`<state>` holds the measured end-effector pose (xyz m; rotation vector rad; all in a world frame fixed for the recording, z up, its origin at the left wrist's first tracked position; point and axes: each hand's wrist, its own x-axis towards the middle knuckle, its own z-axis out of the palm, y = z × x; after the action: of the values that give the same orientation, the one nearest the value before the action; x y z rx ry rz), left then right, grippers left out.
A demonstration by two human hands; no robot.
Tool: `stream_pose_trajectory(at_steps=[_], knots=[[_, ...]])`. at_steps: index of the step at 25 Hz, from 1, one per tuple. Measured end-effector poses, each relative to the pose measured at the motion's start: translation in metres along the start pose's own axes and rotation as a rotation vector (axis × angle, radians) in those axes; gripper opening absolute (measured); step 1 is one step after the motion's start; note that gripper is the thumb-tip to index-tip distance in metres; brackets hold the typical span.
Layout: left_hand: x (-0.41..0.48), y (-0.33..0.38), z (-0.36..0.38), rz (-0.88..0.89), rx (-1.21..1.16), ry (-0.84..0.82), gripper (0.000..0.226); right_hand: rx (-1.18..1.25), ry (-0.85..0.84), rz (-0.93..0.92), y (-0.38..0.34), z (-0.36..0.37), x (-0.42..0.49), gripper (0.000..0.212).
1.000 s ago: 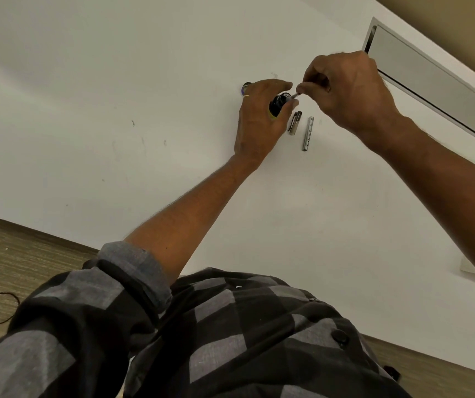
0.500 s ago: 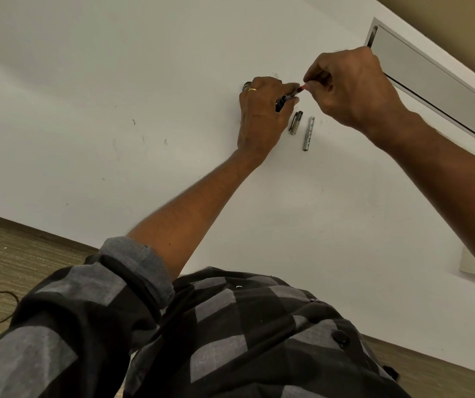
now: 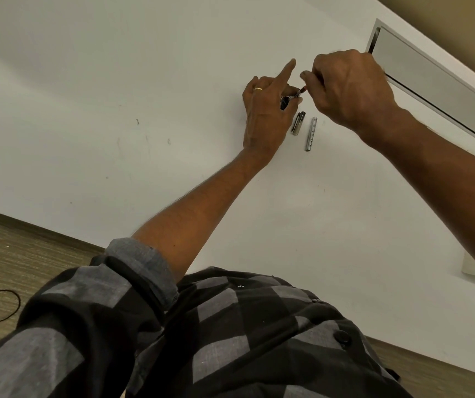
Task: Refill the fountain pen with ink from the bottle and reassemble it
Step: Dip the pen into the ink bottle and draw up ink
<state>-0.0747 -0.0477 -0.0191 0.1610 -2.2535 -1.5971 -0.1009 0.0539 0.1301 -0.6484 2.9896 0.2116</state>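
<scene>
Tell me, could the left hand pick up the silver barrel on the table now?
Reach it, likely yes; grasp it, probably not yet. The silver barrel lies uncovered just right of the left hand, past the pen cap, but that hand grips the ink bottle and would need to let go.

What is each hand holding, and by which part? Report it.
Right hand pinches the thin pen part by its red upper end. Left hand grips the dark ink bottle; where on it is hidden.

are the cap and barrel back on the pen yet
No, the cap and barrel lie loose on the table by the left hand.
</scene>
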Motion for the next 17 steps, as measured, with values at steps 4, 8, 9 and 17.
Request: stream_pose_trajectory(at_steps=[4, 8, 9, 17], knots=[[-0.0010, 0.0022, 0.0006, -0.027, 0.005, -0.024, 0.061, -0.034, -0.020, 0.011, 0.0008, -0.0002, -0.0030, 0.052], [-0.0018, 0.0019, -0.0006, -0.058, -0.011, -0.029, 0.063, 0.026, -0.029, -0.088, 0.0055, -0.0023, -0.0065, 0.034], [-0.0018, 0.0028, -0.0010, -0.059, -0.012, -0.030, 0.064, 0.010, -0.027, -0.136, 0.0062, -0.0021, -0.0067, 0.030], [-0.0017, 0.0099, 0.0004, -0.081, -0.008, -0.034, 0.068, -0.208, -0.042, -0.122, 0.0037, -0.0029, -0.0011, 0.055]])
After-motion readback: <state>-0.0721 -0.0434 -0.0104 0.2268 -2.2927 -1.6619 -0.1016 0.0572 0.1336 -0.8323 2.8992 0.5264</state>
